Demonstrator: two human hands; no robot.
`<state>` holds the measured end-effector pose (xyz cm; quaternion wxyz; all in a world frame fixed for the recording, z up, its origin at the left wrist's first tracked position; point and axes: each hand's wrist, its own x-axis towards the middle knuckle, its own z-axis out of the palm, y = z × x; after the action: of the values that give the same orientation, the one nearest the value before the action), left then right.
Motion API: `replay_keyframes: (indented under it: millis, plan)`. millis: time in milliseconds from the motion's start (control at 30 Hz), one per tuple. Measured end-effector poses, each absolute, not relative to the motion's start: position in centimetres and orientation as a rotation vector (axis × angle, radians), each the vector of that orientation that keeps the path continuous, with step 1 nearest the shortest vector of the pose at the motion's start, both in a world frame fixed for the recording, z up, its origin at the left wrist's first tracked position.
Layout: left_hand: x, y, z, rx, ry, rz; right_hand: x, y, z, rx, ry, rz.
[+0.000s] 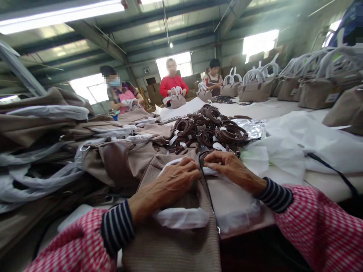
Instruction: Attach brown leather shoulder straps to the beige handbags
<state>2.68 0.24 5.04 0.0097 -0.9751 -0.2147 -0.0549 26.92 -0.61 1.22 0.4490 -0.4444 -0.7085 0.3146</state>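
In front of me a taupe ribbed handbag (172, 249) lies flat, its open zipper (211, 206) running along the right edge. A white-wrapped handle (183, 218) crosses its front. My left hand (172, 179) rests on the bag with the fingers curled over its upper part near the zipper edge. Just right of that edge, my right hand (229, 168) has thumb and fingers bent around a brown coiled strap (203, 158), partly hidden by the fingers. Beyond both hands lies a heap of brown coiled straps (210, 126) with metal clips and white wrapping.
Stacked taupe bags (31, 132) with wrapped handles crowd the left. White wrapping sheets (297, 139) and a black cord (331, 172) lie right. Finished bags (314, 88) stand at the back right. Three people work across the table, one in a red top (174, 83).
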Motion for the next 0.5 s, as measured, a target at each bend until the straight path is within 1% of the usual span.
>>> replay_keyframes:
  millis: [67,133,200,267,333,433,500]
  plan:
    - [2.3,0.0,6.9,-3.176,-0.715,-0.332,27.6,-1.2,1.0,-1.132,-1.852,0.705]
    - [1.4,-0.5,9.3,-3.277,-0.839,-0.609,28.5,-1.9,0.7,-1.183,-1.917,0.634]
    - [0.3,-0.9,11.6,-3.217,-0.996,-0.911,29.4,-2.7,0.4,-1.241,-1.954,0.604]
    - [-0.6,-1.2,12.6,-3.088,-1.069,-1.04,30.2,-3.5,0.3,-1.287,-1.987,0.628]
    - [-0.8,-1.6,11.5,-3.137,-1.022,-0.911,30.5,-4.0,0.4,-1.316,-2.011,0.657]
    - [0.3,-2.5,7.7,-3.391,-0.851,-0.399,30.4,-4.6,0.6,-1.329,-2.043,0.643]
    - [1.0,-3.0,6.1,-3.461,-0.895,-0.315,30.5,-4.8,0.2,-1.342,-2.049,0.606]
